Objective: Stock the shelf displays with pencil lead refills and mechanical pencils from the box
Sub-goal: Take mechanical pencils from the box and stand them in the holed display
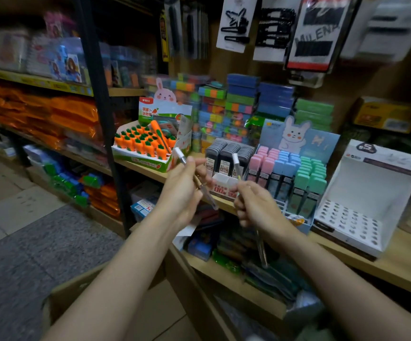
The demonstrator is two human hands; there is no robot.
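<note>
Two bare forearms reach in from the bottom edge, each hand gripping a mechanical pencil before the wooden shelf (384,264).

The left hand (183,190) curls round a clear pencil (194,177) slanting white cap up-left, tip down-right; the right hand (255,205) clasps another pencil (247,205), nearly upright, cap up (its barrel blurs below the fist). Behind stand a white holed display (372,200), pastel lead refills (295,178) and carrot erasers (145,141); a cardboard box (71,295) sits on the tiled floor.
</note>
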